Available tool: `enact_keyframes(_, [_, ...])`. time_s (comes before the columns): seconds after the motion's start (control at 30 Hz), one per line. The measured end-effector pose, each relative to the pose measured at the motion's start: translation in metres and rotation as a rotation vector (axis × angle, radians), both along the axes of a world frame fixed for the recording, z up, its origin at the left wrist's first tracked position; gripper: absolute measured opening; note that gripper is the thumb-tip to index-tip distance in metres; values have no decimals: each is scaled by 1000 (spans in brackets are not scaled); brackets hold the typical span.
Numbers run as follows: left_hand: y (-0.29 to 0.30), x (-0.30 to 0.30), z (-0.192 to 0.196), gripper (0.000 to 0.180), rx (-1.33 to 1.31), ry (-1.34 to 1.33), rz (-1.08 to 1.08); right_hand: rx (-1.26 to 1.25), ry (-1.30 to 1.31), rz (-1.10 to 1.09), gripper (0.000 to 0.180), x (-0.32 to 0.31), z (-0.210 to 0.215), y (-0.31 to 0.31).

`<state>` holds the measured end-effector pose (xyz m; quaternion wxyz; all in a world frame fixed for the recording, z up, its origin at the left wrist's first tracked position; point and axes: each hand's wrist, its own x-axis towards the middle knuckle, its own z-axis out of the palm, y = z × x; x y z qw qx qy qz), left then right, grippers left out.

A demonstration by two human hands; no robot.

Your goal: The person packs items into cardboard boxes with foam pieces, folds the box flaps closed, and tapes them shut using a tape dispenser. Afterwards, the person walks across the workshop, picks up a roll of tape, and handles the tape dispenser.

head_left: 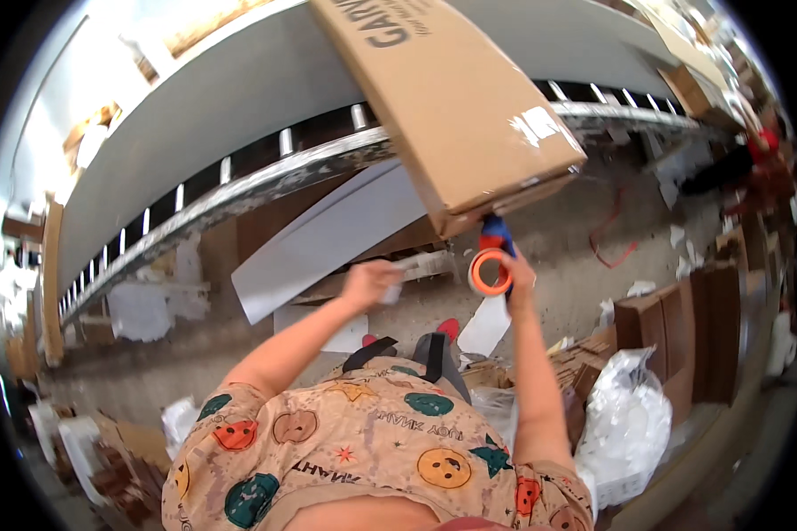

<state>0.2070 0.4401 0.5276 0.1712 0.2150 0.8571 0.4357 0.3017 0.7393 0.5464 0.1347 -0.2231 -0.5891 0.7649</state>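
Observation:
My right hand (521, 276) is closed round a tape gun (494, 234) with a blue and red body and an orange-cored tape roll. Its head is close beneath the near end of a long brown cardboard box (469, 106); whether it touches the box is hard to tell. The box lies across the conveyor, its near end jutting over the edge towards me, with shiny clear tape near that end. My left hand (372, 283) is raised left of the tape gun, fingers curled together. Something whitish and blurred shows at its fingertips, too unclear to name.
The grey conveyor belt (204, 115) with metal rollers (286, 142) curves across the far side. Below it leans a long white sheet (328, 243). Brown cartons (651, 332) and a white plastic bag (627, 416) stand at right. Another person in red (768, 164) is at far right.

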Motion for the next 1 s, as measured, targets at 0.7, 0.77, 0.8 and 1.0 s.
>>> enact_keyframes(0.7, [-344, 170, -9, 36, 227, -161, 1323, 430, -85, 1664, 53, -81, 4, -560])
enact_keyframes(0.77, [-359, 164, -16, 38, -13, 80, 1393, 478, -138, 1739, 51, -92, 6, -583])
enact_keyframes(0.8, [-374, 161, -14, 38, -34, 85, 1427, 476, -226, 1773, 50, -98, 8, -601])
enact_keyframes(1.0, [-466, 131, 17, 43, -108, 210, 1481, 355, -400, 1910, 44, -177, -12, -710])
